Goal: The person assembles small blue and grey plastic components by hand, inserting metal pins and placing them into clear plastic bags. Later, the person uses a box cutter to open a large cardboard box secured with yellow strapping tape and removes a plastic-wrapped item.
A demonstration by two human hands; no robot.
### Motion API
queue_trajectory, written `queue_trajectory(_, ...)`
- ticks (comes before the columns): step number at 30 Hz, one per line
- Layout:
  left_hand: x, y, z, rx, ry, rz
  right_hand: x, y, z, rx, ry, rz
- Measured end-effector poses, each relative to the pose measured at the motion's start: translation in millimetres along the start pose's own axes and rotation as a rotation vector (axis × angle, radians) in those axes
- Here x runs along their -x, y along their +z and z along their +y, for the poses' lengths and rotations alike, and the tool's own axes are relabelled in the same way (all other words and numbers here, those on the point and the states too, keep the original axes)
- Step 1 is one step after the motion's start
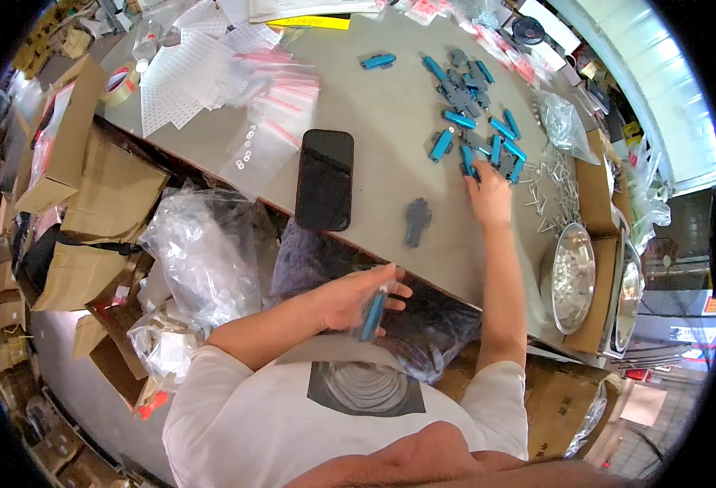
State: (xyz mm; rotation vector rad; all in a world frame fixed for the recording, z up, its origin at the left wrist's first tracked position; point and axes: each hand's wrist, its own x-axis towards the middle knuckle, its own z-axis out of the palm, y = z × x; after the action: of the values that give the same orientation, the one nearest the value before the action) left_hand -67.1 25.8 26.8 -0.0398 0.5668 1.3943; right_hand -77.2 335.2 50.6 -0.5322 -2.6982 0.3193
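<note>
- Our left hand [356,299] is half open in front of the body, below the table edge, fingers apart, with a blue cylinder in clear plastic [372,315] held against them.
- Our right hand [490,195] reaches over the table [382,114], its thumb and forefinger drawn close together at a blue cylindrical piece [467,160] on the near side of the pile; we cannot tell whether they grip it.
- Just beyond those fingertips we see the rest of the pile of blue and dark grey plastic parts [461,93], some overlapping, others lying singly.
- A flat grey cross-shaped part [417,222] lies alone between our hands, near the table's front edge.
- Left of it, we have a black smartphone [325,180] lying flat, with clear zip bags [289,106] just beside it and small white rings [248,146] on them.
- To the right of our right hand, metal pins [546,191] lie scattered near a steel bowl [587,264] of small pale pieces.
- Farther left are label sheets [175,85] and a tape roll [119,85].
</note>
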Motion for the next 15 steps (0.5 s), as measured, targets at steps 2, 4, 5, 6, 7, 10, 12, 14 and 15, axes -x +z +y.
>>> queue_trajectory(2,2,-1,0,-0.014,0.013,-0.021,13,-8,-5,-0.105,0.019,-0.020)
queue_trajectory(4,1,-2,0,-0.072,0.030,-0.041,28,-17,-3,-0.235,0.021,-0.021)
queue_trajectory(5,-1,-2,-1,-0.083,0.026,-0.053,35,-26,-9,-0.321,0.084,-0.054)
queue_trajectory(6,-2,-2,-1,-0.094,0.021,-0.065,43,-36,-18,-0.407,0.147,-0.087)
queue_trajectory(7,-5,0,-2,-0.110,0.009,-0.088,54,-47,-21,-0.485,0.217,-0.111)
queue_trajectory(10,-9,4,-4,-0.106,-0.036,-0.153,83,-68,-29,-0.962,0.174,-0.352)
queue_trajectory(12,-12,5,-9,-0.082,-0.063,-0.186,97,-72,-34,-1.161,0.145,-0.536)
queue_trajectory(14,-15,7,-14,-0.081,-0.084,-0.197,109,-73,-35,-1.249,0.141,-0.703)
queue_trajectory(15,-16,8,-17,-0.092,-0.085,-0.188,114,-73,-36,-1.258,0.148,-0.719)
